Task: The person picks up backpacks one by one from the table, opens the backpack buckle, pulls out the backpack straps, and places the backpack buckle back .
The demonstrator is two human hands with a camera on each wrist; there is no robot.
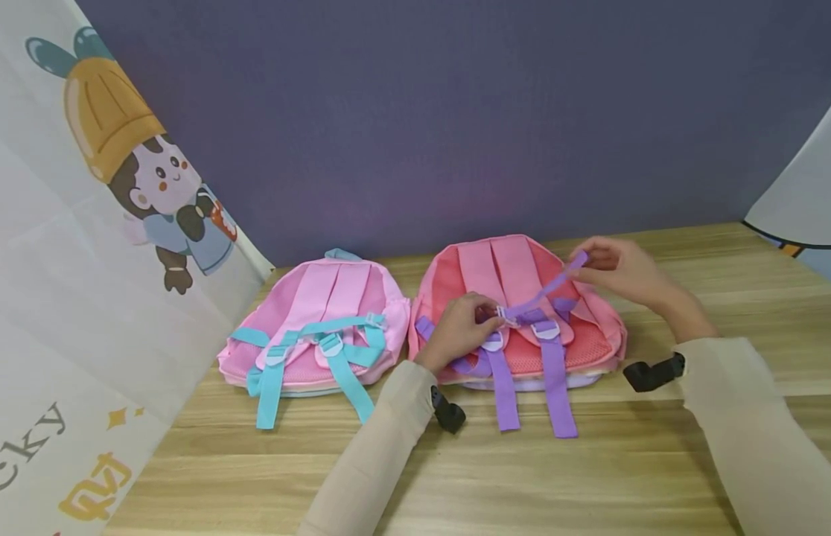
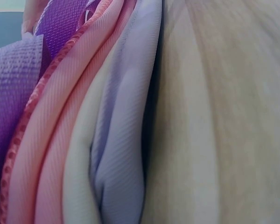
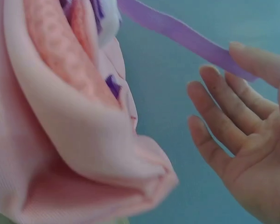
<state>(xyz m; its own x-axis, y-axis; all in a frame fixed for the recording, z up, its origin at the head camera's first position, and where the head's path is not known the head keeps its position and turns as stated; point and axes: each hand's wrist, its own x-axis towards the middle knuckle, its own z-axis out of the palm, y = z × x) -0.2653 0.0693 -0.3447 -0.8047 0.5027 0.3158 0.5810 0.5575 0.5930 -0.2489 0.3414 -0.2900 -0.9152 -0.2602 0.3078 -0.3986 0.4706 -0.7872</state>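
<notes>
A coral-pink backpack (image 1: 446, 281) lies on the table with its shoulder-strap side up and purple webbing across it. My right hand (image 1: 619, 272) pinches the end of a purple strap (image 1: 556, 283) between thumb and index finger, as the right wrist view also shows, the other fingers spread. The strap runs taut down to a white buckle (image 1: 505, 316). At that buckle my left hand (image 1: 461, 327) pinches with thumb and fingertips. Two more purple straps (image 1: 558, 394) hang from white buckles over the bag's lower edge. In the left wrist view the bag's layered edge (image 2: 84, 121) hides most of the hand.
A light pink backpack (image 1: 308, 290) with turquoise straps (image 1: 271, 387) lies close to the left of the coral one. The wooden table (image 1: 496, 484) meets a dark blue panel (image 1: 442, 119) at the back. A white printed sheet (image 1: 47, 283) stands at the left.
</notes>
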